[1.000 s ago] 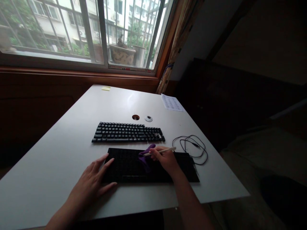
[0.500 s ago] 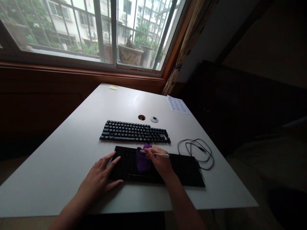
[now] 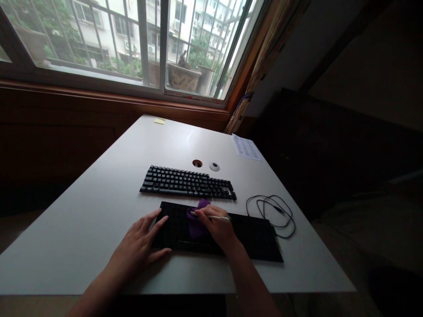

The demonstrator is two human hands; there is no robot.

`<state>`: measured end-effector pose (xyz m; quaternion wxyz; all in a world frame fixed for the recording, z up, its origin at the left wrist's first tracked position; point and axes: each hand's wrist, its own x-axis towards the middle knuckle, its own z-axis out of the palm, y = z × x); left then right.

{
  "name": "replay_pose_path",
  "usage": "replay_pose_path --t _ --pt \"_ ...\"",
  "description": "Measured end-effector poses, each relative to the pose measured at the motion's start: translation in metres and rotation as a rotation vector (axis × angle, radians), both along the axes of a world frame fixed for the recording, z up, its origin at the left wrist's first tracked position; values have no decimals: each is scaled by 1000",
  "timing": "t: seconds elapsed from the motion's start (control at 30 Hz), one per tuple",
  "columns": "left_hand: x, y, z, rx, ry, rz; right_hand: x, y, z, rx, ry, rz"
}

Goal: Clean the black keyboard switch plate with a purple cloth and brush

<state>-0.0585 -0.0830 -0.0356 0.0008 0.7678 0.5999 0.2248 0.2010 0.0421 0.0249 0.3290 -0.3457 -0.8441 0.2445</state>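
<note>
My right hand is closed around a thin, pale, pen-like stick. The stick's tip presses into a purple cloth that lies bunched on a black keyboard base. Details of the base's dark surface are hard to make out. My left hand rests at the base's left end with fingers spread, the fingertips on its top and the thumb by its front edge. Behind the base, black keycaps are laid out in keyboard rows, with a gap near the right end.
A black cable lies coiled at the base's right end. Farther back on the white desk are a cable hole, its round cover, a printed sheet and a yellow sticky note. A barred window stands behind.
The view has shifted slightly. My right hand and the stick have moved a little over the purple cloth, whose folds look different. My left hand stays in place on the base.
</note>
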Motion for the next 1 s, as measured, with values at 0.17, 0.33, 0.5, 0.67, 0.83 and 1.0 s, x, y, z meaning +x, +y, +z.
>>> replay_pose_path --t 0.17,0.33,0.5,0.67,0.83,1.0 --pt "0 0 0 -10 -3 7 -15 -8 -6 68 -1 -14" --pt "1 0 1 -15 -18 11 -27 -16 -7 205 -78 -162" --pt "2 0 1 16 -18 8 -31 -16 -9 205 -127 -283" --pt "2 -1 2 -1 -25 16 -39 -12 -14 316 -158 -297" --pt "2 -1 1 -8 -28 9 -46 -13 -16 371 -163 -316" --pt "2 -1 2 -4 -44 6 -50 -10 -16 339 -154 -281"
